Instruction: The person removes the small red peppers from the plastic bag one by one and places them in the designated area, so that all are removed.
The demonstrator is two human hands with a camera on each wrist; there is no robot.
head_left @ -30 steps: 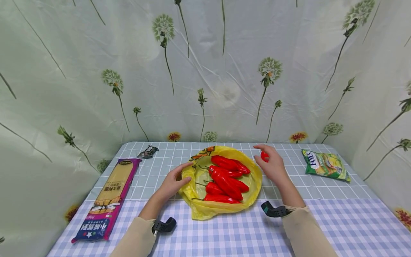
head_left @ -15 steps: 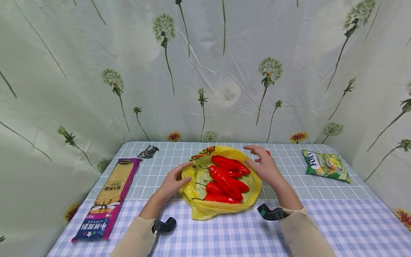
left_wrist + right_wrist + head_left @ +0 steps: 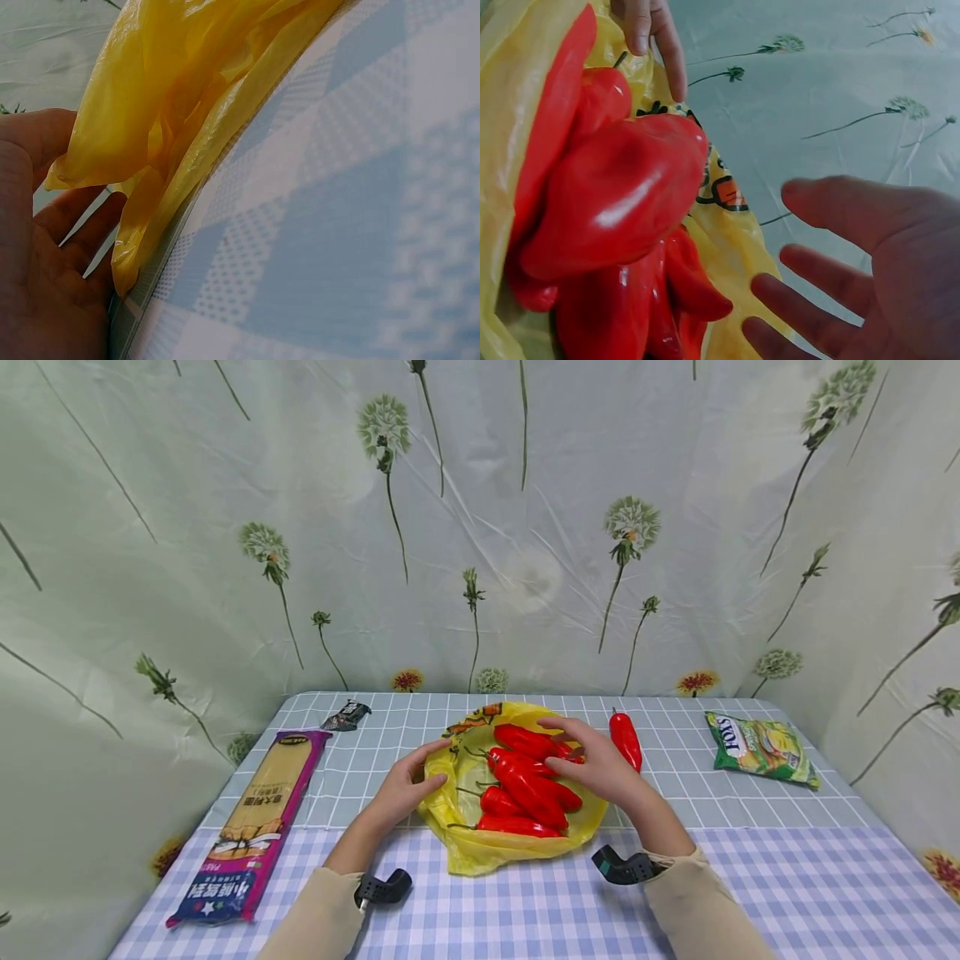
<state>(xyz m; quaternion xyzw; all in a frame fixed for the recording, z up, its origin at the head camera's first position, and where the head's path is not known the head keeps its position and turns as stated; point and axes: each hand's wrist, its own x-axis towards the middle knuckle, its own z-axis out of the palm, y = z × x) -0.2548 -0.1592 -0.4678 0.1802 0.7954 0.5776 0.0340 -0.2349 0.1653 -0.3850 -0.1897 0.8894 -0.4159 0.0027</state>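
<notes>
A yellow plastic bag [image 3: 470, 857] lies with its mouth wide, holding several glossy red peppers [image 3: 525, 787] with thin stems. At its left rim is my left hand [image 3: 402, 787], thumb and fingers spread apart on either side of the plastic. The left wrist view shows the bag's edge [image 3: 112, 142] hanging near the thumb, in front of the fingers. Over the bag's right side hovers my right hand [image 3: 597, 762], fingers loosely bent and holding nothing. Beside the bag, behind the right hand, another red pepper [image 3: 626, 741] rests on the cloth.
A long purple pack of pasta [image 3: 251, 827] lies at the left. Behind it sits a small dark wrapper [image 3: 346, 715]. Toward the right back is a green-and-yellow Fox's packet [image 3: 762, 746]. A flower-printed curtain [image 3: 480, 527] hangs behind the checked tablecloth [image 3: 480, 918].
My right hand has moved left, from beside the loose pepper to above the bag's right side, uncovering that pepper. The left hand and the bag have hardly moved.
</notes>
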